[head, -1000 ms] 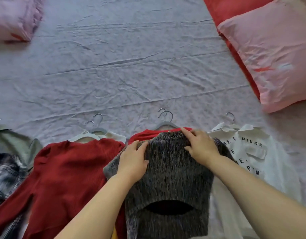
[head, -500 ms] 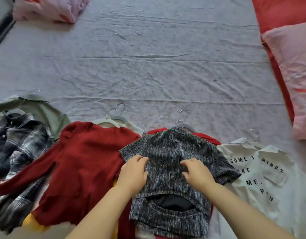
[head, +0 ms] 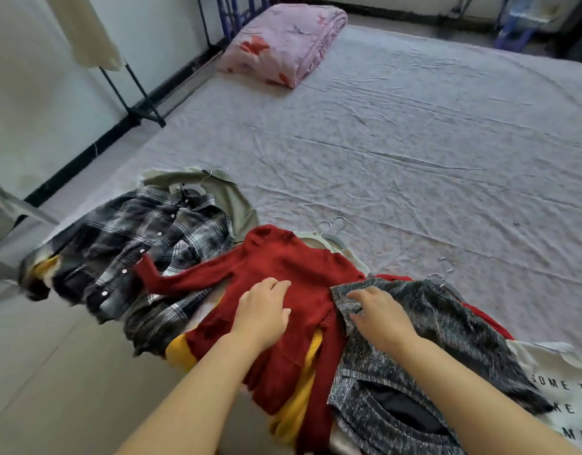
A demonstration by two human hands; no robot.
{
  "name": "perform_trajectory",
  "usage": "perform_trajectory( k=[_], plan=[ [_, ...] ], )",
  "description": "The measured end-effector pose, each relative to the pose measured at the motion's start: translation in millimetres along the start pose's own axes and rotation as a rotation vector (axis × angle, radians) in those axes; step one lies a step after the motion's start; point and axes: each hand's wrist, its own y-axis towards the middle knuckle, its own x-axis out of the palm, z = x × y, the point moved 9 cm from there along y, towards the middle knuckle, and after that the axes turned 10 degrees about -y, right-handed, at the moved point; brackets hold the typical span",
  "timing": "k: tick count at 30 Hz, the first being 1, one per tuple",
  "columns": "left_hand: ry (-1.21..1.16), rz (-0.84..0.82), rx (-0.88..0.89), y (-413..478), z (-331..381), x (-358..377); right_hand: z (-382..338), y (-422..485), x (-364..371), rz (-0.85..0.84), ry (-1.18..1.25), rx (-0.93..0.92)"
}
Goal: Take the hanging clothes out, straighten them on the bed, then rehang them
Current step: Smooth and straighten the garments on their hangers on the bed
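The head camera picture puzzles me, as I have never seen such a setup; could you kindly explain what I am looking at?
No machine here: a person wears one wide-angle camera on the head, looking forward and down, so the two bare arms at the bottom are the wearer's own. Before them lies a wrinkled pale bedsheet. Along its near edge lie clothes, some with hanger hooks showing: a plaid shirt, a red sweater, a grey knit top and a white lettered shirt, with a yellow garment beneath. The left hand rests on the red sweater, fingers relaxed; the right hand pinches a sleeve of the grey knit top. A folded pink quilt lies at the far corner.
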Motion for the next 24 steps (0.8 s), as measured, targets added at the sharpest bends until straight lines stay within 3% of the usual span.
perform_trajectory(
  k=[9, 16, 24],
  plan=[
    [0.018, 0.042, -0.031, -74.6, -174.2, -92.5, -201.3, 8.3, 23.2, 0.034, -0.128, -0.048],
    [0.039, 0.034, -0.17, -134.3, -321.7, -155.6, -353.8, 18.3, 51.7, 0.004, -0.198, -0.143],
    [0.012, 0.055, -0.189, -103.0, -396.6, -205.4, -439.9, 82.8, 43.8, 0.019, -0.209, -0.206]
  ],
)
